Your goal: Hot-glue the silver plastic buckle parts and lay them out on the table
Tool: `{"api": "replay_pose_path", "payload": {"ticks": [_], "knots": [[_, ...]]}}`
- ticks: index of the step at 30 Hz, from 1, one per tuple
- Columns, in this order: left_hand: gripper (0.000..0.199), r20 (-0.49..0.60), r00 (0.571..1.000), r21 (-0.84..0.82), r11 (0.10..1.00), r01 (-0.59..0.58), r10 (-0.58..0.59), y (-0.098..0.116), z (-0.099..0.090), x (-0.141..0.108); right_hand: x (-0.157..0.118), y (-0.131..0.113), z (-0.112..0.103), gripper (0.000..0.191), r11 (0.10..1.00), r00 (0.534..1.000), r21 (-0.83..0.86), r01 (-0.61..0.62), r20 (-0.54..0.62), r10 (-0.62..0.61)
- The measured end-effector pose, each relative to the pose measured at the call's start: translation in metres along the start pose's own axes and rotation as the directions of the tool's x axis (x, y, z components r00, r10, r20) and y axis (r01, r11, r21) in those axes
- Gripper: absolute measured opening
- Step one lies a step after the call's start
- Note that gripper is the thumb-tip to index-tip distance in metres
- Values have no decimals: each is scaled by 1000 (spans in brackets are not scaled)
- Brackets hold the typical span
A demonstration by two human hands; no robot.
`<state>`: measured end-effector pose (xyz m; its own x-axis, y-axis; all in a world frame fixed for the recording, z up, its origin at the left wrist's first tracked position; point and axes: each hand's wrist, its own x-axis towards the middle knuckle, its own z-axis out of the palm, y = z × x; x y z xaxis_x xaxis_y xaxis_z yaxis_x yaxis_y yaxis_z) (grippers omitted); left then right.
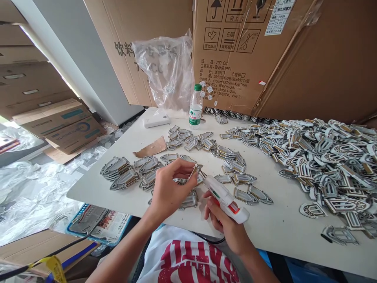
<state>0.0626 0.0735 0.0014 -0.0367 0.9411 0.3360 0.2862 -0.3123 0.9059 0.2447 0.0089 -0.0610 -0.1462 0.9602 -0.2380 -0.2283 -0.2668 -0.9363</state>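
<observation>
My left hand (173, 184) pinches a small grey part (196, 170) between thumb and fingertips, above the middle of the table. It seems to be one of the arched, window-shaped pieces, seen nearly edge-on and partly hidden by the fingers. Wrapped in my right hand (220, 214) is a white pistol-shaped hand tool (222, 194) with red parts. Thin metal prongs at its front point at the held part; whether they touch it I cannot tell. Loose arched pieces (235, 165) lie around both hands, and a stack of them (120, 173) sits to the left.
A large heap of arched pieces (330, 157) covers the table's right side. Along the back stand a water bottle (195, 108), a white box-shaped object (156, 119), a clear plastic bag (167, 74) and big cartons (229, 51). A brown cardboard scrap (151, 147) lies at left.
</observation>
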Motion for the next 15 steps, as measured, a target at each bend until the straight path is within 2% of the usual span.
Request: {"api": "replay_pose_path", "payload": {"ticks": [5, 8, 11, 15], "knots": [[13, 13, 999, -10, 999, 52, -52, 3, -4, 2, -3, -5, 0, 54, 1000, 1000, 15, 21, 8, -21], [13, -18, 999, 6, 999, 49, -49, 3, -10, 6, -4, -5, -1, 56, 999, 999, 17, 26, 19, -27], [13, -76, 997, 51, 998, 32, -28, 1, -22, 13, -3, -4, -2, 56, 999, 999, 7, 34, 18, -34], [18, -159, 987, 121, 992, 43, -24, -4, -49, 26, -3, -3, 0, 53, 999, 999, -2, 35, 13, -35]]}}
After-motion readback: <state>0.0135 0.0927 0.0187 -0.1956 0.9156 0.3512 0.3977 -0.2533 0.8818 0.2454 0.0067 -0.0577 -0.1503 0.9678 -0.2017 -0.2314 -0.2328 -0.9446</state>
